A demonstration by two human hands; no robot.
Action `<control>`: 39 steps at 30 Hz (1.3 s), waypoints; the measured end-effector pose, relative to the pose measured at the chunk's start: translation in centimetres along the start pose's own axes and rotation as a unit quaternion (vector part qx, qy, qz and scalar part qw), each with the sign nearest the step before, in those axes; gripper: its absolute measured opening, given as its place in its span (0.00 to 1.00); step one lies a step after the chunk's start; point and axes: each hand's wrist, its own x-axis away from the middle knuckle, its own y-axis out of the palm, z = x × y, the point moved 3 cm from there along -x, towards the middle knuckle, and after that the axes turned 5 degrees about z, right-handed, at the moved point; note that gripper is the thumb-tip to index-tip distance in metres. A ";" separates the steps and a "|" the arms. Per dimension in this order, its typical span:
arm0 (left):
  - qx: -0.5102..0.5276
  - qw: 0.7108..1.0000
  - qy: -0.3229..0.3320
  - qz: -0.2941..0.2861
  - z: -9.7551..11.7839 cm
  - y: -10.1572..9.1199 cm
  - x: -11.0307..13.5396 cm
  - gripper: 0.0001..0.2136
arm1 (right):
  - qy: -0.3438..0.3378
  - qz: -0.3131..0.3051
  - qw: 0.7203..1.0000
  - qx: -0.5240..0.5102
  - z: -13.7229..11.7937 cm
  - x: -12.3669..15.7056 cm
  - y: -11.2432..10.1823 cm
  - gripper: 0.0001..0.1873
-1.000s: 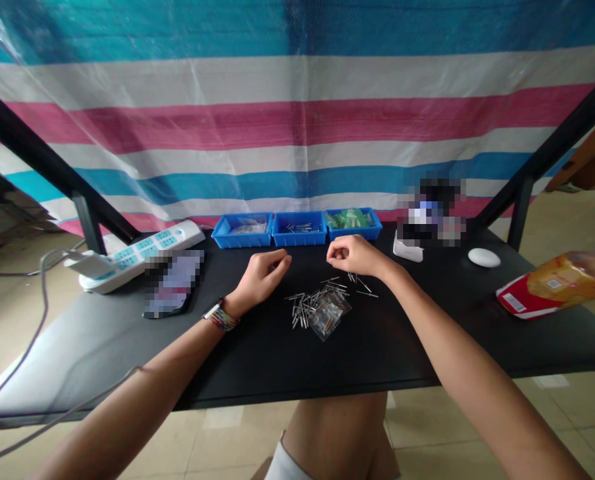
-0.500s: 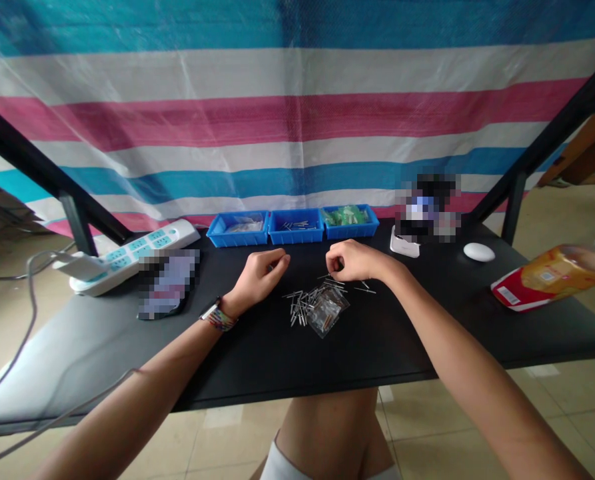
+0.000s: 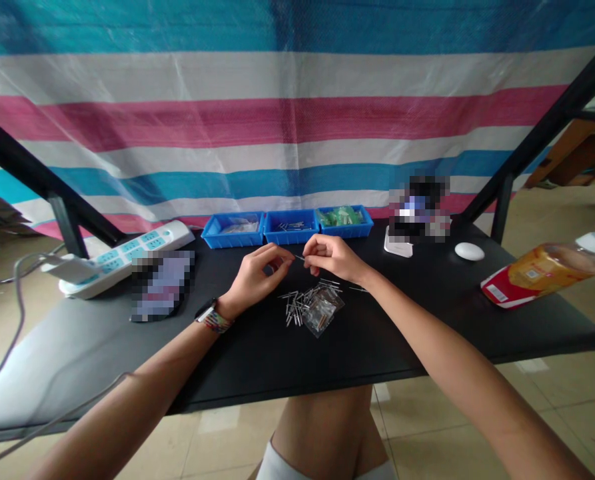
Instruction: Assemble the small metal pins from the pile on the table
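Observation:
My left hand point(image 3: 262, 272) and my right hand point(image 3: 336, 257) meet above the table, fingertips pinched. A thin metal rod point(image 3: 300, 257) spans the small gap between them, an end at each hand; the fingers hide most of it. Below the hands lies a loose pile of short metal rods point(image 3: 293, 308). Partly on that pile rests a small clear plastic bag point(image 3: 321, 311), with a copper-coloured piece visible inside. A stray rod or two point(image 3: 358, 289) lie to the right, near my right wrist.
Three joined blue bins stand behind: the left bin point(image 3: 233, 241) with clear bags, the middle bin point(image 3: 291, 237) with metal rods, the right bin point(image 3: 347, 231) with green packets. A power strip point(image 3: 127, 257) and a blurred phone-like object point(image 3: 163, 285) lie left; a bottle point(image 3: 534, 273) lies right.
My right hand has risen from the rod pile and moved left to my left hand. A thin rod now shows between their fingertips. The view has shifted slightly.

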 end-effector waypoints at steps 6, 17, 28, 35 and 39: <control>0.018 0.999 -0.026 0.040 -0.5 -0.2 0.0 0.11 | 0.009 -0.010 1.000 -0.019 -0.1 0.2 0.3 0.12; 0.039 0.995 -0.094 0.000 -0.3 -0.1 -0.2 0.12 | -0.008 0.037 0.998 -0.041 0.5 -0.1 0.5 0.12; 0.028 0.996 -0.080 -0.009 -0.6 -0.3 0.2 0.13 | -0.050 0.088 0.995 -0.006 0.8 -0.2 0.6 0.17; 0.026 0.998 -0.060 -0.002 -0.6 -0.2 0.2 0.09 | -0.040 0.104 0.994 0.007 0.9 -0.2 0.8 0.22; 0.007 0.998 -0.070 0.003 -0.5 -0.2 0.1 0.10 | -0.031 0.111 0.993 -0.015 0.8 -0.2 0.9 0.19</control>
